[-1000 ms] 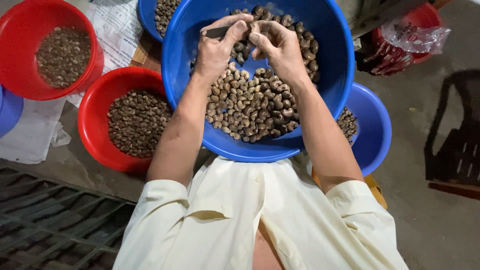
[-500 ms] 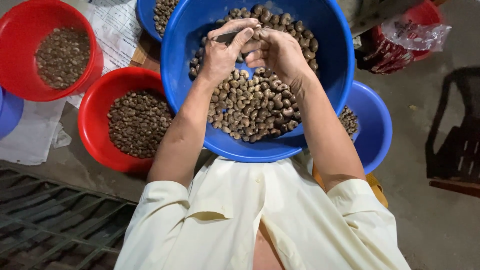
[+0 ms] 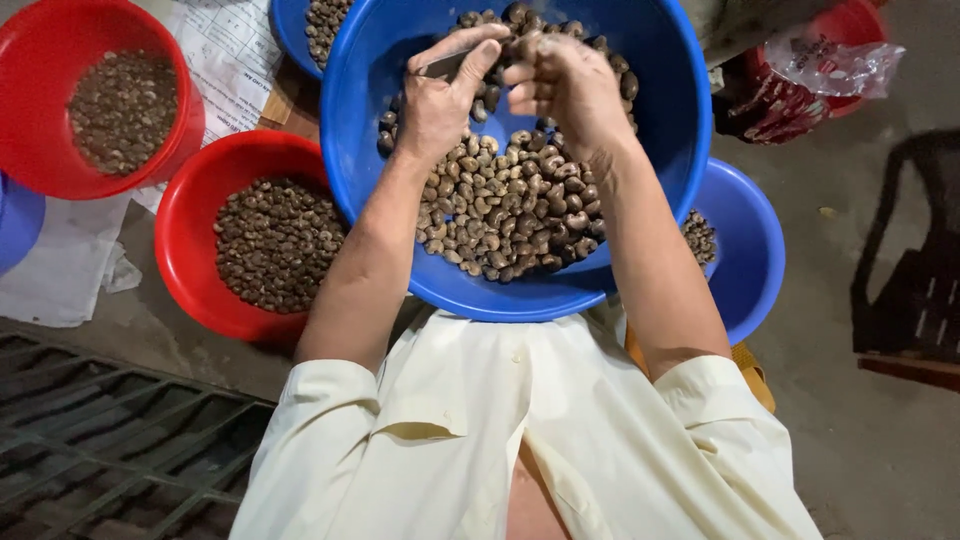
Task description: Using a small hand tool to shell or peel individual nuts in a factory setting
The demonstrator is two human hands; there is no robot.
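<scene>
Over the last second the two hands have drawn closer above the nuts in the big blue basin. The left hand, with a small dark blade-like tool pinched under its thumb, shifted slightly toward the basin's far rim. The right hand changed more — a second ago its fingers reached out toward the left hand's fingertips, half a second ago they met them, and now they are curled into a loose fist just beside the left thumb.

Red bowls, paper, dark chair.
</scene>
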